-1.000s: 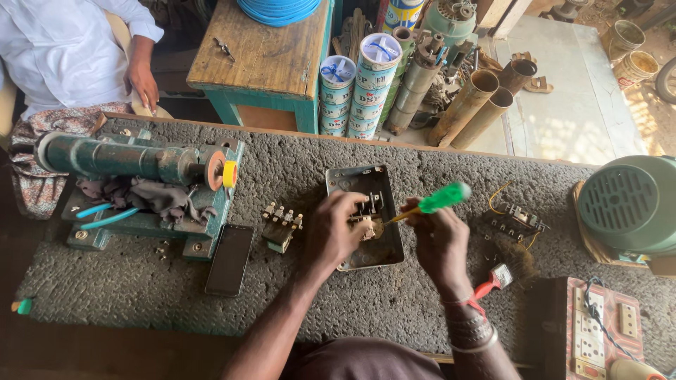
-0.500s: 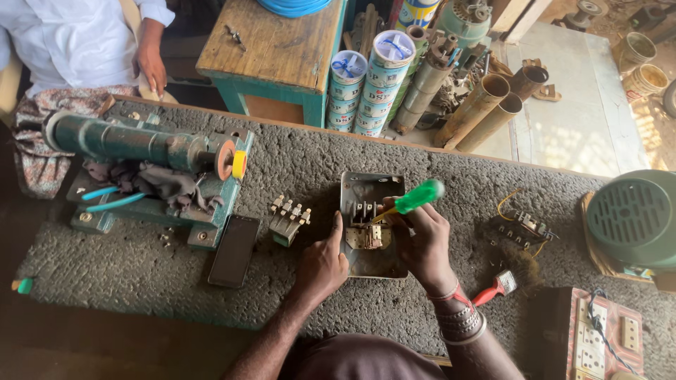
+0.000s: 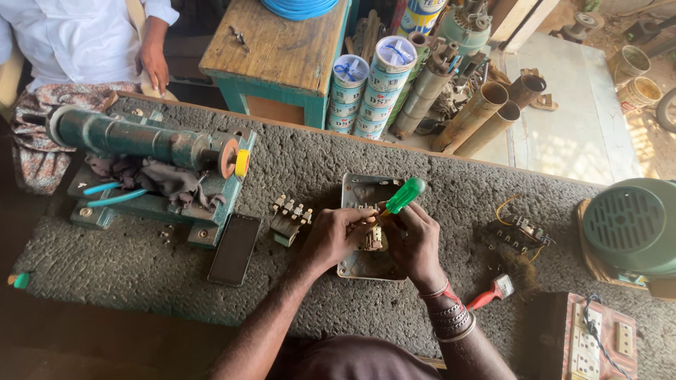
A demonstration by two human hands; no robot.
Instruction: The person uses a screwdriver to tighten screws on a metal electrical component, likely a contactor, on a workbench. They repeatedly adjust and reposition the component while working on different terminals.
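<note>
My right hand [image 3: 415, 239] is gripping the green-handled screwdriver [image 3: 403, 196], tip down on the small brass part [image 3: 371, 239]. My left hand [image 3: 336, 236] is pinching that part, inside the grey metal box [image 3: 360, 191] on the bench [image 3: 436, 176].

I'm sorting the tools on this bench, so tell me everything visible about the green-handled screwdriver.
The screwdriver has a translucent green plastic handle, rounded at its end, and a thin shaft that is mostly hidden. The right hand grips it, handle tilted up and to the right. Its tip points down-left into a small brass-coloured part that the left hand steadies, over a shallow grey metal tray on the rough grey benchtop.
</note>
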